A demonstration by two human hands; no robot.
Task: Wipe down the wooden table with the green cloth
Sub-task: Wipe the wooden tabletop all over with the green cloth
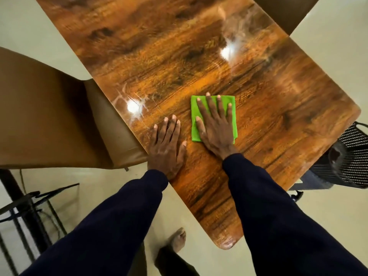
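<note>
Mid-frame, the right hand [216, 124] presses the green cloth [214, 118] (folded square) with fingers [211, 104] spread; the left hand [166, 148] lies flat on the desk [179, 56].

Brown chair [49, 124], black mesh bin [350, 156]

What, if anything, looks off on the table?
Nothing spilled or damaged. Only faint smear streaks on the wooden table near the glare spots. The green cloth sits flat under the right hand; left hand rests beside it.
</note>
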